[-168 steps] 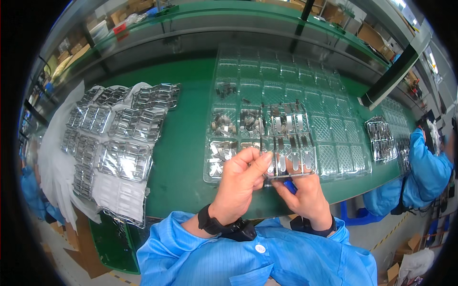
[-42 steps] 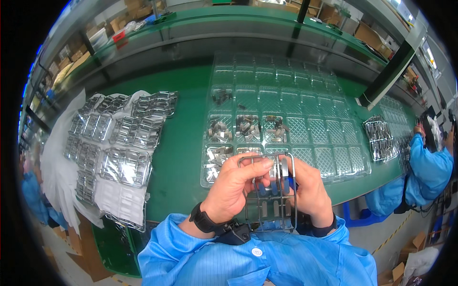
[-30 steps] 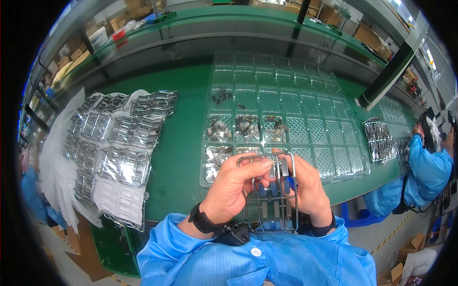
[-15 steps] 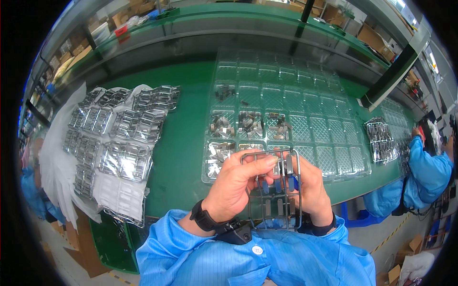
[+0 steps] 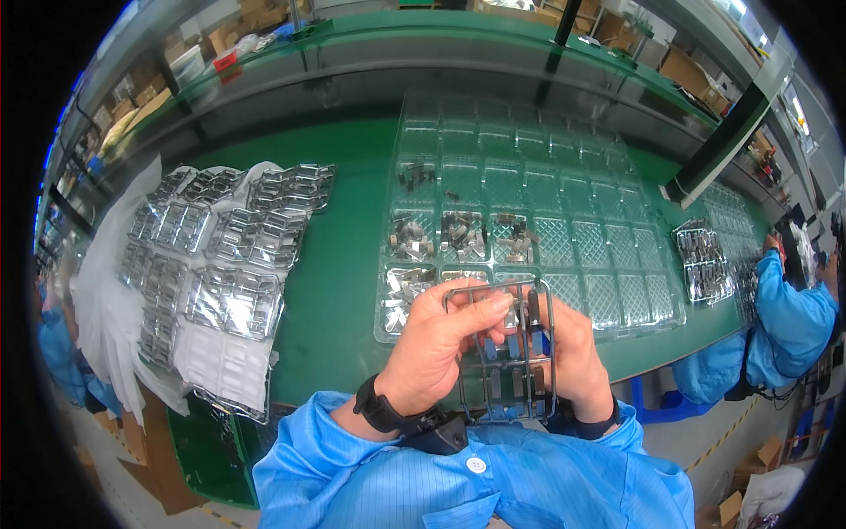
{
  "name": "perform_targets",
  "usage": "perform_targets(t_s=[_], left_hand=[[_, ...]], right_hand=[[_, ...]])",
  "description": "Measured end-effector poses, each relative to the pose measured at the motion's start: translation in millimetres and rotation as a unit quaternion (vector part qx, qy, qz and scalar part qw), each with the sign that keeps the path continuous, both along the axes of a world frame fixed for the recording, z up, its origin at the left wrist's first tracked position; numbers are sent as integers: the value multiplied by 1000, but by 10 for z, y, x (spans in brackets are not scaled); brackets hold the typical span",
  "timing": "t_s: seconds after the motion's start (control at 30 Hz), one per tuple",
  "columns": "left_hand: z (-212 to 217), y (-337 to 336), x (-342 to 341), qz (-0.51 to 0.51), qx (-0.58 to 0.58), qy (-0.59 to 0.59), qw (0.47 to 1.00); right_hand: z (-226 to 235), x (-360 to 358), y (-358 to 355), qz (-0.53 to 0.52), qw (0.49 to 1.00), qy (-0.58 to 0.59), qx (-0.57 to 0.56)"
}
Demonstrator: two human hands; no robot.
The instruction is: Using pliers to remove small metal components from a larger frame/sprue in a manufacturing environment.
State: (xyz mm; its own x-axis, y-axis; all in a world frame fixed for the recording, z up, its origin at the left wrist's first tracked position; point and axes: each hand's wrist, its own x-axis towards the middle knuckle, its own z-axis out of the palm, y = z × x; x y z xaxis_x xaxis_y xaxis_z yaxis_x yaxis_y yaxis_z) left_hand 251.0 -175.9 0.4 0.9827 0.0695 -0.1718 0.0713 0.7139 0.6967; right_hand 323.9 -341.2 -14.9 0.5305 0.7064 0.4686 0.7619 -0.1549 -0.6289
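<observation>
In front of my chest I hold a dark wire rack [image 5: 464, 388] with several small flat metal pieces [image 5: 494, 383] fixed in its rows. My left hand [image 5: 432, 348] is closed at the rack's left side, its thumb and forefinger pinched on a small metal plate near the upper row. My right hand [image 5: 577, 353] wraps the rack's right side, with its fingers partly hidden behind the wires. A clear compartment tray [image 5: 608, 264] lies just beyond my hands, and loose metal pieces [image 5: 410, 286] fill several of its near-left pockets.
Filled wire racks [image 5: 233, 300] lie stacked with white sheets [image 5: 106, 291] on the left of the green table [image 5: 339, 264]. At the right, more metal racks [image 5: 702, 260] lie near a co-worker's blue sleeve [image 5: 784, 309]. A dark post [image 5: 727, 145] stands at the back right.
The rack has tilted slightly, and its metal pieces look darker. Both hands keep their hold, with only a small shift of the left thumb and fingers.
</observation>
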Motion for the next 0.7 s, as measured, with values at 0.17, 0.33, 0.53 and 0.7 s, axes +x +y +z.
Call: perform_targets(t_s=[0.17,0.33,0.53,0.7], left_hand=[[-15,-4,9,-6,-13,16,1000],[-7,6,-3,-4,-14,24,1000],[-28,6,-10,0,5,25,1000],[-81,18,34,18,-9,21,1000]], right_hand=[[-16,12,18,-21,999,-41,5],[-8,7,16,-25,998,-54,2],[-14,6,-39,-41,997,-47,-44],[74,30,-48,-72,986,-59,-136]])
